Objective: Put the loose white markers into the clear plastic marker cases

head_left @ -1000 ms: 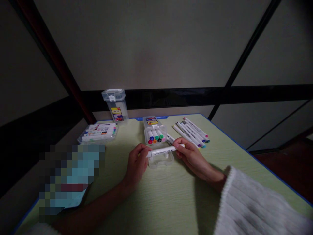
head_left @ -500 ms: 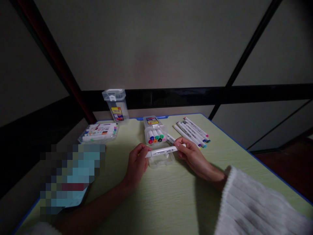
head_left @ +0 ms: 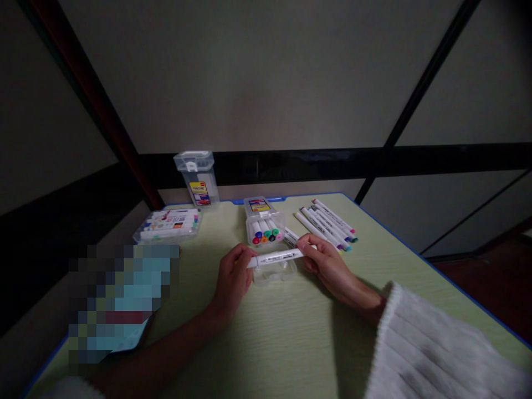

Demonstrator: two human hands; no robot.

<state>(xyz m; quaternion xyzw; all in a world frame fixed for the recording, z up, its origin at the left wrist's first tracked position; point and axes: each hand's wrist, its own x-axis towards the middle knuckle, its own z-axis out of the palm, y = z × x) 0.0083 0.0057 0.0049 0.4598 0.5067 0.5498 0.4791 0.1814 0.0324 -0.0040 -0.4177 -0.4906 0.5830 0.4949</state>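
Between my two hands a white marker [head_left: 277, 257] is held nearly level, its right end a little higher. My left hand [head_left: 235, 274] pinches the left end. The fingers of my right hand [head_left: 326, 266] are closed round the right end. Beneath the marker lies the open clear lid [head_left: 275, 274] of a case. Behind it, the clear marker case [head_left: 265, 220] lies on its side, holding several markers with coloured ends facing me. Another white marker [head_left: 291, 237] lies beside the case, partly hidden by my right hand.
Several loose markers [head_left: 328, 224] lie in a row on the right of the pale green table [head_left: 274, 343]. An upright clear case [head_left: 199, 180] stands at the back left. In front of it is a flat pack of markers [head_left: 168, 224], then a blurred-out device [head_left: 128, 305].
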